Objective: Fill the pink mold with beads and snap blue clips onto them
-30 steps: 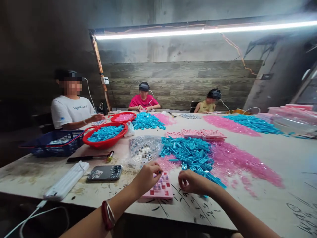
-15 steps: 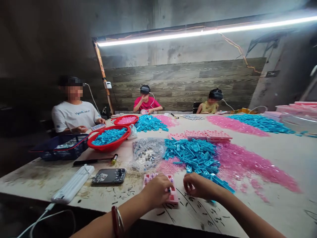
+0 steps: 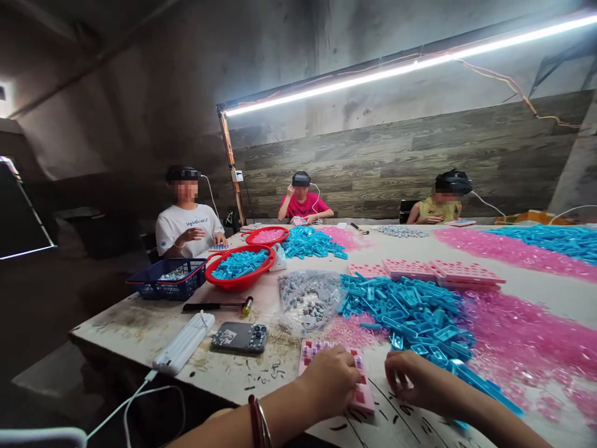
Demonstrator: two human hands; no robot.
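A pink tray (image 3: 362, 398) with rows of square slots lies at the table's front edge, and small pale pieces sit in its far slots. Over its middle is my left hand (image 3: 329, 379), fingers bent together and pressed down; what they hold is hidden. To the right of the tray, my right hand (image 3: 410, 376) is just above the table, its fingers loosely curled and apart with nothing visible between them. Beyond it spreads a pile of blue plastic pieces (image 3: 405, 311). A clear plastic bag (image 3: 310, 302) of small metallic-looking parts lies behind the tray.
Pink clear pieces (image 3: 522, 336) spread at right. Stacked pink trays (image 3: 420, 271) stand behind the blue pile. Left are a phone (image 3: 240, 337), a white power strip (image 3: 184, 342), a hammer (image 3: 219, 307), a red basin (image 3: 240, 283) and a blue basket (image 3: 168, 286). Several people sit across the table.
The view has swung left, shifting everything rightward in the picture. My left hand stays over the pink tray, and my right hand remains beside it. The co-worker in white has raised a hand.
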